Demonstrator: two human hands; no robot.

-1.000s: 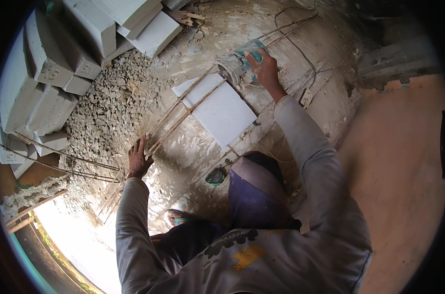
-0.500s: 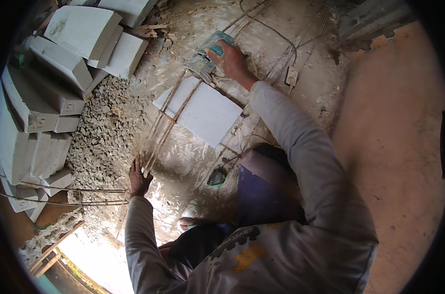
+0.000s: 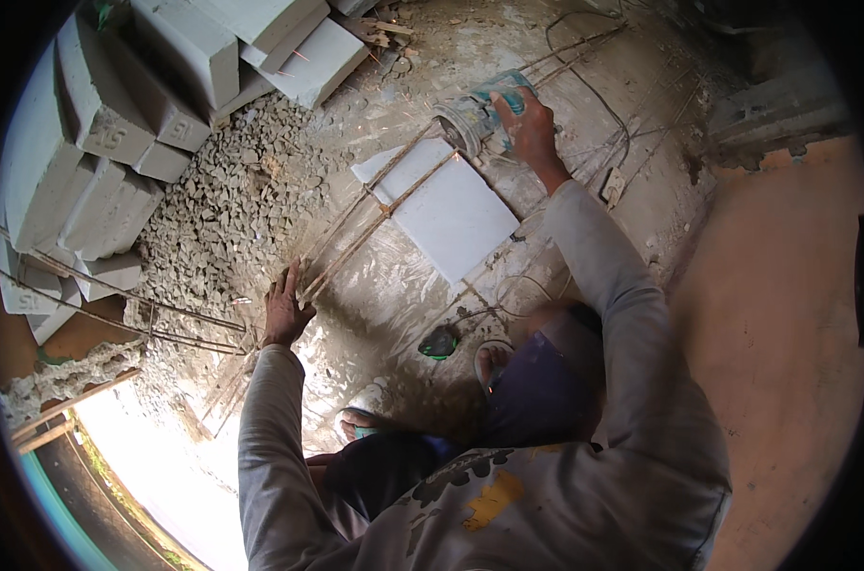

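Note:
My right hand (image 3: 529,126) grips the teal body of a handheld power cutter (image 3: 474,116) with a round grey guard. Its guard sits at the far ends of two rusty steel rods (image 3: 384,211), which are tied together near their middle. A few orange sparks show around the tool, and the blade is hidden. Under the rods lies a flat white block (image 3: 456,214). At the rods' near ends is my left hand (image 3: 287,309), fingers stretched out, against or just beside them; I cannot tell how firmly it touches.
White-grey blocks (image 3: 118,124) are stacked at the left beside gravel (image 3: 227,190). More steel rods (image 3: 165,319) reach in from the left. A dark tape measure (image 3: 438,343) lies near my feet. A cable (image 3: 598,93) runs to a socket strip (image 3: 612,187). An orange wall (image 3: 784,333) stands at the right.
The view has shifted, so the rods and white block appear farther right. Orange sparks now fly around the cutter. Both hands keep their places at the rods' two ends.

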